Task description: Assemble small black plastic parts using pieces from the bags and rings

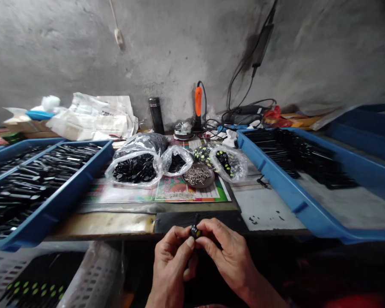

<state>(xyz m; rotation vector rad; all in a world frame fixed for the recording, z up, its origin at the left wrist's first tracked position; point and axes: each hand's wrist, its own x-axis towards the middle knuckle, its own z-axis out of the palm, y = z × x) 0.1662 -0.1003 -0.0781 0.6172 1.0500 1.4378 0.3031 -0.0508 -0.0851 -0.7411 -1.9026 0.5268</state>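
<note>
Nearest, at the table edge, we hold a small black part (194,231) with a yellowish spot, pinched between thumb and fingers of both left hand (173,261) and right hand (229,252). Step in hand, we judge: two-handed fitting or adjusting; detail too small to tell. Next move calls for steady fingertips and alignment. Blue trays of black pieces lie at 10 o'clock (83,188) and 2 o'clock (272,173). Beyond our hands, at 12: a bowl (208,182) of metal fasteners (195,174); open bags at 11 (158,171) and 1 (242,167). Farthest, at 12: an orange-handled tool (198,100).
</note>
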